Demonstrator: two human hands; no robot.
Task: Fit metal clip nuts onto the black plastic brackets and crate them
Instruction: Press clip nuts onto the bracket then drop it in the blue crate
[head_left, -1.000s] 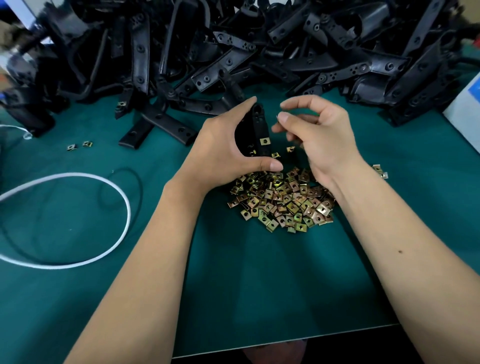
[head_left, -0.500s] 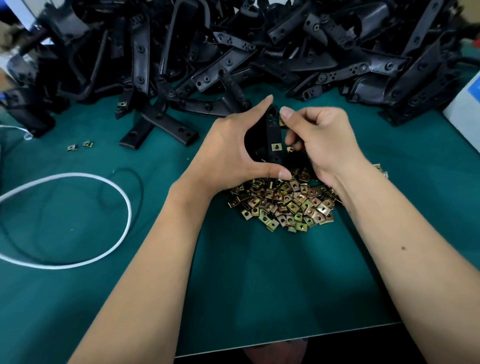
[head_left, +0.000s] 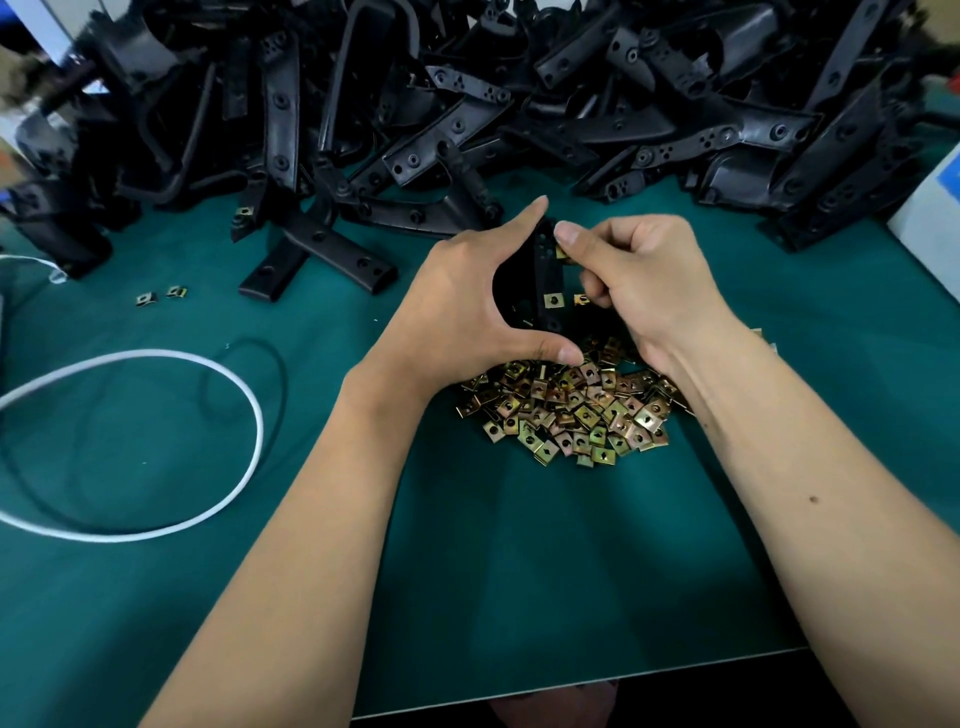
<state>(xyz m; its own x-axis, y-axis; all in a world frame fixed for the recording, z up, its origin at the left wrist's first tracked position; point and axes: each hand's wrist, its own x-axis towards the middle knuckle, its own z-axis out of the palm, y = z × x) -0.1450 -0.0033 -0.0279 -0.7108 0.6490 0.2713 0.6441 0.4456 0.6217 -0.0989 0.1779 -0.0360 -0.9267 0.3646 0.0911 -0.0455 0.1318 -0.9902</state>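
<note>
Right hand (head_left: 647, 291) has closed in on the bracket (head_left: 543, 280), pinching a clip nut (head_left: 563, 253) against its upper edge; left hand (head_left: 467, 306) grips the bracket above the clip-nut pile (head_left: 571, 410) mid-worktop.

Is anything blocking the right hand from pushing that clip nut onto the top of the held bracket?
Nothing visible. The right hand already pinches the clip nut at the edge of the bracket, which the left hand holds upright. One fitted nut sits lower down, clear of that spot.
</note>
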